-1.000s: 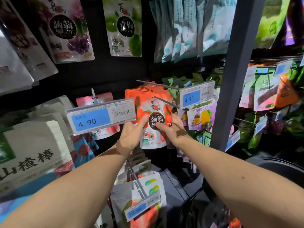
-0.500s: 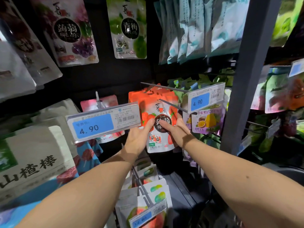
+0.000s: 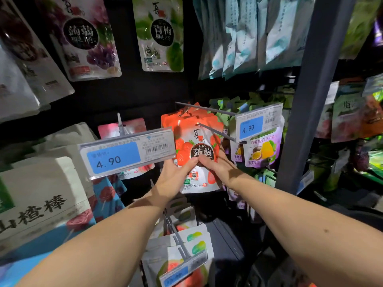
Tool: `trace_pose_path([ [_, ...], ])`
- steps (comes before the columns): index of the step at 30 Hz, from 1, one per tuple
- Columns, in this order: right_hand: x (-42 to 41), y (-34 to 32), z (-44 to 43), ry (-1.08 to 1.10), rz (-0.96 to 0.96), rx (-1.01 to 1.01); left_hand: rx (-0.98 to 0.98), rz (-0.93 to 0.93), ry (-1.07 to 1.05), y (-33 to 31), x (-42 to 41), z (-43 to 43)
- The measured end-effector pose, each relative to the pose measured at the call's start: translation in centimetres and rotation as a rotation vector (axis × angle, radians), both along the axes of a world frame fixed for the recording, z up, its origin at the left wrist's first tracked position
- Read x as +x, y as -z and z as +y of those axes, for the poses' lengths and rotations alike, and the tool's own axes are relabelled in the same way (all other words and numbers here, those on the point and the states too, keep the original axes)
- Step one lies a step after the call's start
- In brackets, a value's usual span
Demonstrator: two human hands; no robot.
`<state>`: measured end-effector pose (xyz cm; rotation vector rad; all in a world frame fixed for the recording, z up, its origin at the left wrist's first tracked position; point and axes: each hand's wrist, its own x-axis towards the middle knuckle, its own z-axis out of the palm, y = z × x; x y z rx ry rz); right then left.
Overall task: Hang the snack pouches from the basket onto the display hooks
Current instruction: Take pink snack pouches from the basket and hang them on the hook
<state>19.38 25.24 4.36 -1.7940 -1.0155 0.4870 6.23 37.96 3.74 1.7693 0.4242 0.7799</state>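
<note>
A: How far along?

B: The strawberry pouch [image 3: 186,146], pinched low by left grip [image 3: 174,179] and right grip [image 3: 219,168], looks threaded on the hook [image 3: 217,132] just above them. Pushing it back remains, I'd judge.

A: Counts?

B: One held. An orange stack [image 3: 186,116] behind it, too tight to count. Three price tags [image 3: 127,154]. The basket is out of sight.

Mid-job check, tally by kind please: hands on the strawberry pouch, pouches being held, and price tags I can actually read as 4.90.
Hands on the strawberry pouch: 2 (left hand, right hand)
Pouches being held: 1
Price tags reading 4.90: 2 (near tag, far tag)
Total: 5
</note>
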Motion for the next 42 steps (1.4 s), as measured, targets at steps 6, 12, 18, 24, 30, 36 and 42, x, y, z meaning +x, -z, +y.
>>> trace_pose_path([
  [6,-0.5,1.8,-1.4,0.096,-0.032,0.181,-0.013,0.029,-0.116,3.4,1.2,2.2],
  [12,0.4,1.1,-0.2,0.086,0.013,0.146,-0.1,0.074,-0.155,1.7,1.3,-0.4],
  [18,-0.2,0.3,0.6,0.189,-0.074,0.127,-0.066,0.126,-0.247,1.3,1.8,0.4],
  [24,-3.2,-0.7,-1.7,0.256,-0.003,0.121,-0.025,0.13,-0.377,0.9,0.3,-1.4],
  [30,-7.4,-1.8,-6.3,0.342,0.012,0.011,0.102,0.233,-0.445,-0.4,-4.2,-7.2],
  [36,-13.3,-4.4,-13.9,0.365,-0.058,-0.131,0.103,0.416,-0.434,-2.2,-9.8,-13.9],
  [42,-20.5,-7.4,-23.3,0.411,-0.125,-0.25,0.138,0.381,-0.184,-4.4,-15.6,-22.7],
])
